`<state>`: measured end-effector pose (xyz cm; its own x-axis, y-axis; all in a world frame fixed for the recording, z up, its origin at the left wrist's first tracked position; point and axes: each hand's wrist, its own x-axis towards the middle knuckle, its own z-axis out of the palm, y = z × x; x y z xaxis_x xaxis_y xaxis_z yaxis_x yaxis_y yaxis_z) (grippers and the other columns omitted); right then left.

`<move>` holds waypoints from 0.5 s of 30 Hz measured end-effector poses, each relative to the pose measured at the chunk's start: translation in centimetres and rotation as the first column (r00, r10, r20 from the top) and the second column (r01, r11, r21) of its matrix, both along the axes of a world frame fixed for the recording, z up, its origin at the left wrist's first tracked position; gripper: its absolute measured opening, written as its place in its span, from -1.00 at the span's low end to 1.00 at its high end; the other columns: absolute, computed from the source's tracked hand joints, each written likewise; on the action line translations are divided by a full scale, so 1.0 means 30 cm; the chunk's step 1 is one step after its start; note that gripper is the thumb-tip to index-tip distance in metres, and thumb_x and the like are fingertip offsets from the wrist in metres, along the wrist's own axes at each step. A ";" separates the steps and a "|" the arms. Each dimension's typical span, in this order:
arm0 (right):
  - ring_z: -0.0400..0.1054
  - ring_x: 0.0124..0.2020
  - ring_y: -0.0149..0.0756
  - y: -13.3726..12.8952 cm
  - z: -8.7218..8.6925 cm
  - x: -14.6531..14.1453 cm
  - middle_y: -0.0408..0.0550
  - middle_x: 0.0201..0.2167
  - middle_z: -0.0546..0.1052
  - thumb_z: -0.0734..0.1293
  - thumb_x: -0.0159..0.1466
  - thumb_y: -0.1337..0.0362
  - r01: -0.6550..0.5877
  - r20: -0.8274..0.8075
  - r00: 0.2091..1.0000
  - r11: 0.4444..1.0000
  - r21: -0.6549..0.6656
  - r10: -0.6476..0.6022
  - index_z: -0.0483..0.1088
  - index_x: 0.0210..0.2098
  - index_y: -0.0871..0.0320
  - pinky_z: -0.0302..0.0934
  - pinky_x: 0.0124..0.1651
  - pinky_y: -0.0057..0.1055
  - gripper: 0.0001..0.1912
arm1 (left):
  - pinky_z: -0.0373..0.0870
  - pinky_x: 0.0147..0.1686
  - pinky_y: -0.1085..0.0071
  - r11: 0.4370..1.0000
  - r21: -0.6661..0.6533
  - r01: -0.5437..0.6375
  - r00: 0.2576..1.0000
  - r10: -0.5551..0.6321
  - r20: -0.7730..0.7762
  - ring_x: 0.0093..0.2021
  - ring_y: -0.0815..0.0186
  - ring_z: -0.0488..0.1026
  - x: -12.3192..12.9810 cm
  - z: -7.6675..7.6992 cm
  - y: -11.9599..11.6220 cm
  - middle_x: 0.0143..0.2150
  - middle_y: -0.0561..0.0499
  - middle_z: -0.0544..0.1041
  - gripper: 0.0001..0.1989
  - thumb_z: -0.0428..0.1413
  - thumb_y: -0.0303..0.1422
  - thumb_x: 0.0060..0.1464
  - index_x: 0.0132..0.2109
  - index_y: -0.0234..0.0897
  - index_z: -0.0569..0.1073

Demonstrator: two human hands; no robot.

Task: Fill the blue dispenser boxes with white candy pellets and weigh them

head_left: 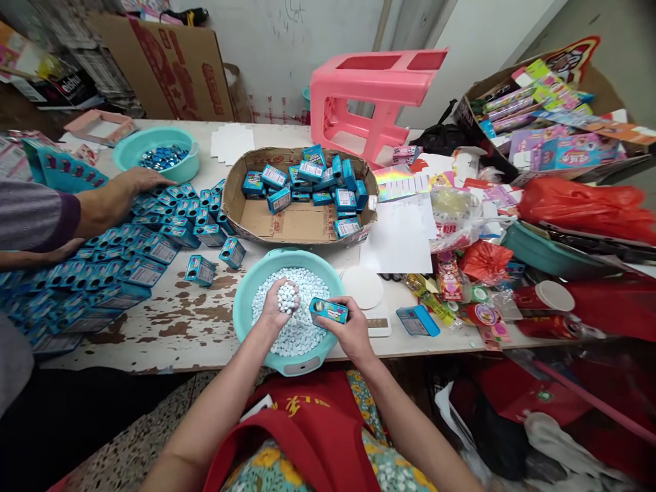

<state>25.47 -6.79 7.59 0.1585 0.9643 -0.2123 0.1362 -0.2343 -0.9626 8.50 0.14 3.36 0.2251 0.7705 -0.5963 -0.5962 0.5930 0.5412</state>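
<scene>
Turquoise basin (242, 301) on table (205, 342), white pellets (294, 345) heaped inside. From where I stand: left hand (274, 307) cupped upward over basin, palmful of pellets in curled fingers. Right hand (354, 329) grips blue box (337, 313) above basin's right side, dark opening showing. Pellets look light, hard, prone to roll; best kept in deep palm. Box seems light, thin-walled, likely to dent; hold lightly by long sides.

Sm. blue box (331, 311), hole at one end, held lengthwise above turq. basin (248, 280) w/ loose white pellets (296, 339).
</scene>
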 end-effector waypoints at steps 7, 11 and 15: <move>0.32 -0.16 -0.14 0.026 -0.059 -0.088 -0.07 -0.27 0.47 0.45 0.02 0.25 -0.185 0.463 0.883 0.964 0.189 0.078 0.37 -0.24 0.12 0.19 -0.07 -0.22 -0.69 | 0.33 -0.50 0.45 0.956 0.130 -0.263 0.964 0.256 0.069 -0.51 0.35 0.42 0.047 0.143 -0.015 -0.52 0.02 0.44 -0.75 0.17 -0.21 -0.07 -0.44 -0.33 0.36; 0.31 -0.15 -0.14 0.028 -0.042 -0.105 -0.07 -0.26 0.48 0.44 0.04 0.27 -0.225 0.533 0.841 0.955 0.194 0.090 0.35 -0.24 0.11 0.17 -0.10 -0.24 -0.70 | 0.31 -0.51 0.46 0.927 0.147 -0.345 0.938 0.345 0.024 -0.56 0.38 0.40 0.065 0.137 -0.017 -0.56 0.09 0.39 -0.73 0.19 -0.20 -0.08 -0.44 -0.31 0.34; 0.32 -0.16 -0.15 0.034 -0.030 -0.111 -0.09 -0.27 0.48 0.43 0.04 0.28 -0.268 0.573 0.811 0.944 0.192 0.114 0.35 -0.26 0.10 0.15 -0.11 -0.25 -0.72 | 0.26 -0.56 0.48 0.909 0.245 -0.337 0.934 0.355 -0.031 -0.57 0.40 0.38 0.068 0.145 -0.017 -0.55 0.10 0.37 -0.75 0.19 -0.23 -0.06 -0.44 -0.31 0.33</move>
<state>22.15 -5.77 6.68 -0.0198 0.9940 0.1072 0.6732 0.0926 -0.7336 10.53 -0.36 7.71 -0.1180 0.9106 -0.3960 -0.6950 0.2091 0.6879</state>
